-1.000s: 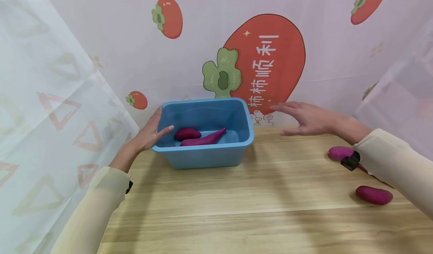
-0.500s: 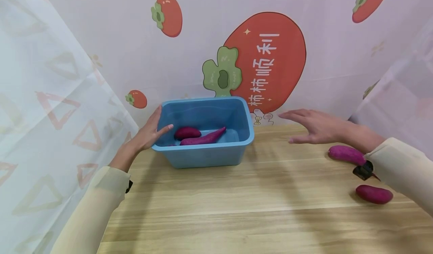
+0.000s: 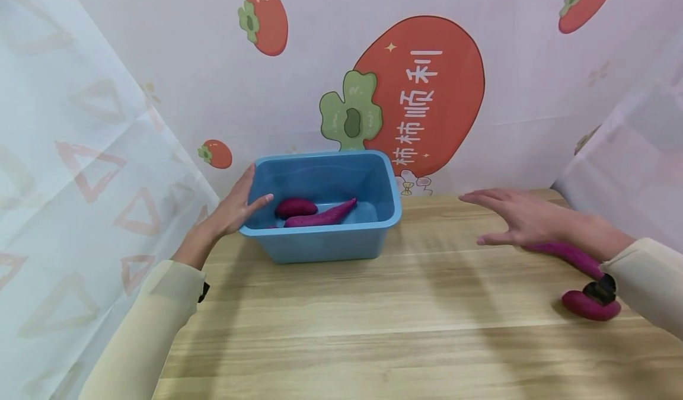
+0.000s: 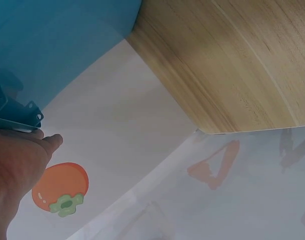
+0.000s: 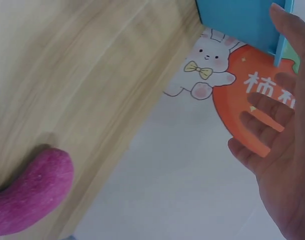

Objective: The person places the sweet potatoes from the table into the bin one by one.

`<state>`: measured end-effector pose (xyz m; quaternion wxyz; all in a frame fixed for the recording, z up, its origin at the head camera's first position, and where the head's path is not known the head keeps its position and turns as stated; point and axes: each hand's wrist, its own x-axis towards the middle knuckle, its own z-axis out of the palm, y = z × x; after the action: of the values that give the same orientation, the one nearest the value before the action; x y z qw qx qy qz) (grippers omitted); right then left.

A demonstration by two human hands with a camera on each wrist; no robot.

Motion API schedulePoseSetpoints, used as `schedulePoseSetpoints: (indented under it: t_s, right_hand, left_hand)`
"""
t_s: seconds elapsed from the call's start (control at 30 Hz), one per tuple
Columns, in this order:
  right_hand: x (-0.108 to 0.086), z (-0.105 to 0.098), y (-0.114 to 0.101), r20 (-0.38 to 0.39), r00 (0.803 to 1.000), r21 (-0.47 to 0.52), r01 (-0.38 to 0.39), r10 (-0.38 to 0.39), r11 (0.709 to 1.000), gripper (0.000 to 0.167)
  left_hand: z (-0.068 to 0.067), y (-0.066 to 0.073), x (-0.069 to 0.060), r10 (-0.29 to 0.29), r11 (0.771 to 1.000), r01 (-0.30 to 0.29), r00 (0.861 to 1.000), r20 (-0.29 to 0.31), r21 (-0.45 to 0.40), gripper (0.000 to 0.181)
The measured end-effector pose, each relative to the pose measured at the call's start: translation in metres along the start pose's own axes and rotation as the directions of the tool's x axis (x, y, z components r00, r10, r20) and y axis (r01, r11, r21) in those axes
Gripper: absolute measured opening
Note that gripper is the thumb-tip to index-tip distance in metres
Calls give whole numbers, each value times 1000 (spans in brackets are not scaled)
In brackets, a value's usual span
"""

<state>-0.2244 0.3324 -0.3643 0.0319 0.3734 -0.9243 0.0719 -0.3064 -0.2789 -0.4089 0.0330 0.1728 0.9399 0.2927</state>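
Observation:
A blue plastic tub (image 3: 320,246) stands at the back of the table, slightly left of the middle. My left hand (image 3: 235,207) holds its left rim, thumb reaching over the inside and fingers along the outer side. In the tub lie a plump purple sweet potato (image 3: 296,208) and a longer, tapered sweet potato (image 3: 322,217); the front wall hides part of the contents. My right hand (image 3: 533,216), fingers spread and holding nothing, hovers over the right of the table. Below its wrist lies a long sweet potato (image 3: 573,258), partly covered. Nearer is a shorter sweet potato (image 3: 576,308), partly behind the black wrist camera.
The wooden table (image 3: 373,329) meets a white cloth backdrop (image 3: 507,139) printed with persimmons right behind the tub. Cloth walls also close in the left (image 3: 96,210) and right (image 3: 640,157) sides.
My right hand has moved right and toward me, away from the tub and over the sweet potatoes on the right. The left hand and the tub have stayed in place.

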Motion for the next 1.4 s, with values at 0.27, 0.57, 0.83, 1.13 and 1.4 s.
schedulePoseSetpoints:
  t_s: [0.27,0.57,0.83,1.13,1.4]
  right_hand:
    - [-25,8,5,-27,999,-19,43,-43,999,97]
    - [-50,16,11,-59,996,-40,65,-68,997,112]
    - [-67,20,16,-65,997,-34,47,-49,998,122]
    - [-87,30,25,-105,991,11,79,-78,997,131]
    - [-103,36,32,-91,994,-37,63,-66,997,135]
  left_hand:
    - [0,0,0,-9,1000,9,1000,1,1,100]
    - [-1,1,1,-4,1000,4,1000,10,0,100]
    - [-2,1,2,0,1000,1,1000,20,-9,100]
    - [-1,1,2,-4,1000,4,1000,9,-1,103]
    - [-1,0,1,1,1000,-1,1000,13,-2,101]
